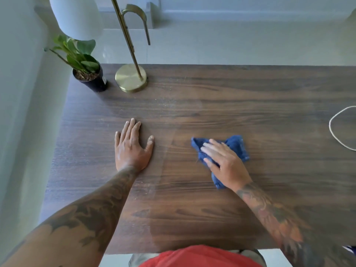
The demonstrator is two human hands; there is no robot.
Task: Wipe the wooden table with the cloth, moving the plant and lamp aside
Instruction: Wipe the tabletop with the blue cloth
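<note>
We're pressing the blue cloth (236, 146) flat w/ our right hand (224, 162), fingers straight, mid surface (231, 93). Left hand (131, 147) is resting flat, holding nothing. Plant (84, 64) & lamp (131, 78) are sitting at far-left corner.

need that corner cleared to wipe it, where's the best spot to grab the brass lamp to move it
Take the lamp's slanted brass stem low, just above the round base, coming from the right, where the table is bare. The potted plant crowds its left side. The stem leans and the white shade hangs off to the left, so a low grip should limit tipping.
</note>
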